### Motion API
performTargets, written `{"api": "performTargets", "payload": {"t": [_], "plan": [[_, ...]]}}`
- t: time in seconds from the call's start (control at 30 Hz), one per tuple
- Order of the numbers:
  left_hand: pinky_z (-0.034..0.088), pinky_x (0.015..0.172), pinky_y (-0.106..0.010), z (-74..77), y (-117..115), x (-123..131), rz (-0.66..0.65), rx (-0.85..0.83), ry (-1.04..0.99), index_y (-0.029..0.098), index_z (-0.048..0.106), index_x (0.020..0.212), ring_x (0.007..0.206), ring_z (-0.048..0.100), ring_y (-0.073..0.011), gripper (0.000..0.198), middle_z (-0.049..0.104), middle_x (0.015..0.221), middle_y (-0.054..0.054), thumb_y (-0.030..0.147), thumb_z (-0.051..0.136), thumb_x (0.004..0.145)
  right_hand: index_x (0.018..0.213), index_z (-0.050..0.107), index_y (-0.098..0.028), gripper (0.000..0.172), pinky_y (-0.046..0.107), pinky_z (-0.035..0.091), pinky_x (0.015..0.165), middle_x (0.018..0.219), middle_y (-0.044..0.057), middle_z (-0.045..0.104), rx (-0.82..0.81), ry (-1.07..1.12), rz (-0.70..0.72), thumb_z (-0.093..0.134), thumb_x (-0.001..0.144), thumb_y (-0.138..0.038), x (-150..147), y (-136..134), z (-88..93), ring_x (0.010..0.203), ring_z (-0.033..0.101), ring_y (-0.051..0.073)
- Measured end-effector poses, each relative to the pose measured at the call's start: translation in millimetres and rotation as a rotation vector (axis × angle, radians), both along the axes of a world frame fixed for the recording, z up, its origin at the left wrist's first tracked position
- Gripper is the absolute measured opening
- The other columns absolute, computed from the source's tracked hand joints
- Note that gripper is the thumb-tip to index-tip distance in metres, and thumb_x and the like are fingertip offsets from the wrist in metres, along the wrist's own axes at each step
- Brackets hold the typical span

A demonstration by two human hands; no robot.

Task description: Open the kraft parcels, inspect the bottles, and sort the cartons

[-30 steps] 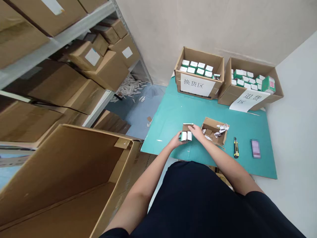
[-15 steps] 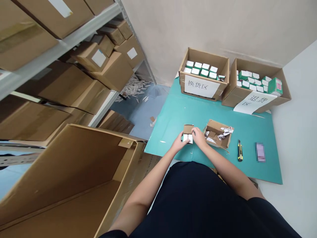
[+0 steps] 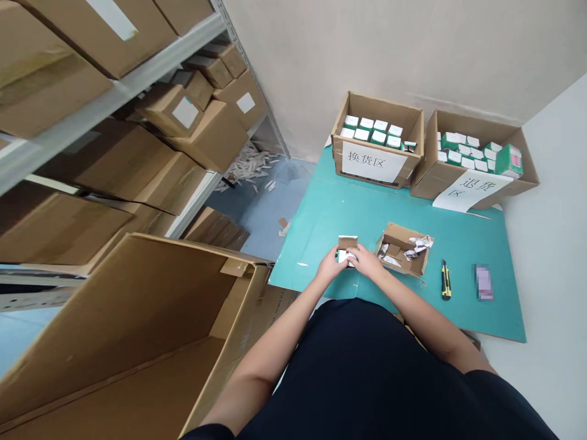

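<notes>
A small carton [image 3: 348, 243] with a raised brown-inside lid flap sits between my hands on the green table [image 3: 312, 214]. My left hand [image 3: 329, 265] is closed round its left side, thumb over the white top. From the right, my right hand [image 3: 364, 261] grips the same carton, its fingers across the top near the flap. The fingers partly hide what lies at the opening. Just right of my right hand stands a low, open cardboard box [image 3: 398, 233] holding crumpled paper scraps.
A yellow-black box cutter [image 3: 446, 280] and a blurred pinkish item [image 3: 483, 282] lie at the table's right. Two labelled cardboard boxes [image 3: 339, 146] [image 3: 426, 153] of green-white cartons stand at the back. A large open carton [image 3: 137, 238] and loaded shelves [image 3: 183, 46] are at left.
My right hand has moved slightly left and down, from the flap's edge onto the carton's top. The lid flap now stands at a different angle. My left hand stays on the carton.
</notes>
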State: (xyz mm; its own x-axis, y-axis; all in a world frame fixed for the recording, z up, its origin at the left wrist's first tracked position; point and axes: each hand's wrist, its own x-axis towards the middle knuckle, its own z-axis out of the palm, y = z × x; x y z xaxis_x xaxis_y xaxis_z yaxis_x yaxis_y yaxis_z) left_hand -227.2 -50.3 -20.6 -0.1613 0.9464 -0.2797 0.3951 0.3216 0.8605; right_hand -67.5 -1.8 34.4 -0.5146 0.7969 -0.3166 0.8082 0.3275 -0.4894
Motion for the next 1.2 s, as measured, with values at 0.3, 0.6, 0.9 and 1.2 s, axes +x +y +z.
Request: {"api": "performTargets", "payload": {"t": [0.3,0.6,0.9,1.2], "plan": [[0.057,0.090,-0.037,-2.7,-2,-15,0.102,0.038,-0.168,0.019,0.074,0.110,0.096,0.073,-0.0250,0.035,0.078,0.107,-0.007,0.025,0.061,0.079,0.124,0.058,-0.023,0.035,0.033,0.050,0.080,0.123,0.010,0.058,0.018,-0.081,-0.029,0.065,0.091,-0.035,-5,-4,7.3,0.098,0.065,0.024],[0.056,0.073,-0.031,-17.5,-7,-22,0.210,-0.015,-0.413,0.017,0.070,0.096,0.078,0.069,-0.0200,0.038,0.074,0.084,-0.005,0.048,0.071,0.074,0.127,0.061,-0.021,0.043,0.043,0.052,0.101,0.149,0.014,0.051,0.098,0.129,-0.091,0.044,0.090,-0.006,13,-5,-3.5,0.123,0.061,0.025],[0.054,0.067,-0.031,-21.8,-6,-24,0.206,-0.070,-0.571,0.017,0.068,0.093,0.069,0.065,-0.0172,0.054,0.070,0.076,-0.002,0.060,0.080,0.063,0.124,0.069,-0.024,0.035,0.067,0.029,0.118,0.167,0.016,0.030,0.428,0.074,0.404,0.064,0.091,-0.013,30,9,15.0,0.154,0.028,0.035],[0.050,0.069,-0.031,-21.3,-5,-22,0.184,-0.065,-0.565,0.018,0.066,0.092,0.069,0.060,-0.0165,0.055,0.064,0.072,0.000,0.063,0.077,0.062,0.141,0.057,-0.020,0.047,0.054,0.034,0.109,0.148,0.019,0.055,0.468,-0.043,0.465,0.041,0.099,-0.005,25,19,23.8,0.135,0.048,0.031]]}}
